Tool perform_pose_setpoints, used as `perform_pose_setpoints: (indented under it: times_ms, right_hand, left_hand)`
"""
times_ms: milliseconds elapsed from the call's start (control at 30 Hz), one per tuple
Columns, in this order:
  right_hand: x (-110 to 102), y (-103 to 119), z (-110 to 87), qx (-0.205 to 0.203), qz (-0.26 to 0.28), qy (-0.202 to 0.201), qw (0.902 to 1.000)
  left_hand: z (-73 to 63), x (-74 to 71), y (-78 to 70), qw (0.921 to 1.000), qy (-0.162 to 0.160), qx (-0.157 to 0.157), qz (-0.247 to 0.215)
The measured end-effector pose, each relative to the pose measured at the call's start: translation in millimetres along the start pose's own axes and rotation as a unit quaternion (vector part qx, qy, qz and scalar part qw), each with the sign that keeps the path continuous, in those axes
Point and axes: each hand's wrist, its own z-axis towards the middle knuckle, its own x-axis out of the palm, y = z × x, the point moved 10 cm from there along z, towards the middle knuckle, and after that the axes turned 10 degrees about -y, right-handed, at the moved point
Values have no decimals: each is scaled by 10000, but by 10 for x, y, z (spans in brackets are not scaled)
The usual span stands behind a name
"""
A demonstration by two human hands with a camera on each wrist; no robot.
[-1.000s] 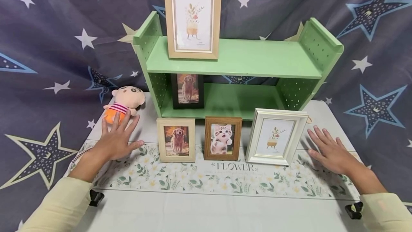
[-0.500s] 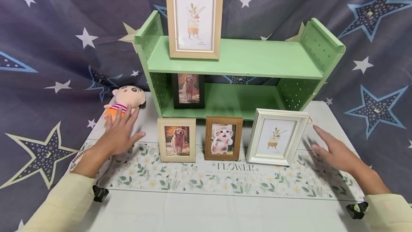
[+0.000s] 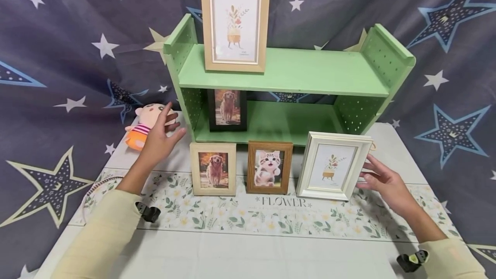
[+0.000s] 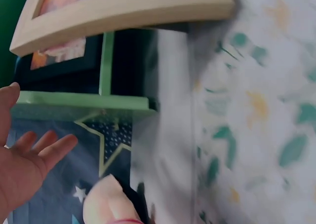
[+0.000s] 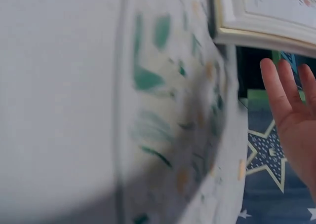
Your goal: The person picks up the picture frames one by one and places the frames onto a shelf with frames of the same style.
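Note:
My left hand (image 3: pixel 159 137) hovers in front of a plush doll (image 3: pixel 136 137) in striped top and orange bottoms, close to the green shelf's left side. Its fingers are spread and hold nothing, as the left wrist view also shows. On the right, my right hand (image 3: pixel 385 186) reaches the right edge of a white picture frame (image 3: pixel 346 188) with a potted-plant print. Its fingers (image 5: pixel 277 88) are extended beside that frame, and some fingertips pass behind it in the head view. A light wood dog-photo frame (image 3: pixel 196 169) and a brown cat-photo frame (image 3: pixel 250 167) stand to the left.
A green two-tier shelf (image 3: pixel 310 70) stands behind the row. On its top tier is a light wood frame (image 3: pixel 207 25) with a plant print; a black dog-photo frame (image 3: pixel 211 115) is below. A floral cloth (image 3: pixel 248 218) covers the table, and a starry curtain (image 3: pixel 77 132) hangs behind.
My left hand has moved right and up from in front of the doll towards the shelf's side. My right hand has moved left to the white frame's edge. The frames stay put.

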Motion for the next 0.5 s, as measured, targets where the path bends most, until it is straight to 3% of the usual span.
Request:
perform_pose_setpoints:
  times_ms: [267, 500]
  right_hand:
    - [21, -144, -7, 270, -162, -718, 9969]
    - [44, -213, -52, 413, -103, -784, 9960]
  left_hand:
    - [191, 52, -129, 9989, -241, 8, -394]
    - [246, 65, -213, 9949, -520, 81, -862]
